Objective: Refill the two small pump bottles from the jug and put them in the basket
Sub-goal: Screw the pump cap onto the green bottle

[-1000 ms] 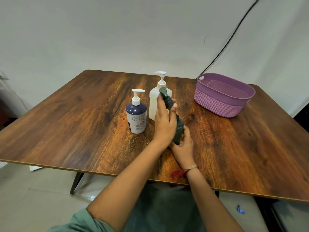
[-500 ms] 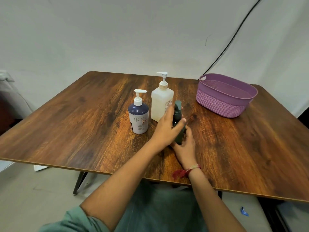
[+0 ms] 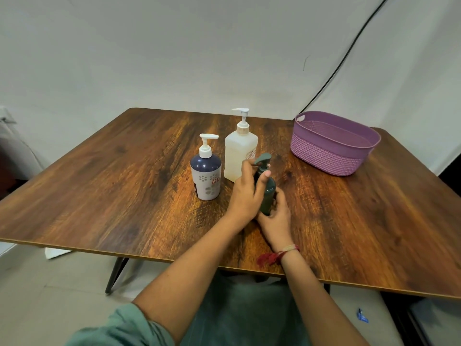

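On the desk (image 3: 112, 196), the left grip (image 3: 245, 196) clasped the neck of the green pump bottle (image 3: 269, 193) while the right grip (image 3: 275, 221) held its base.

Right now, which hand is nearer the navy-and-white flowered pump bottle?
Left. The left hand grips the neck of the dark green pump bottle, just right of the navy-and-white flowered pump bottle; the right hand holds the green one's base, farther right.
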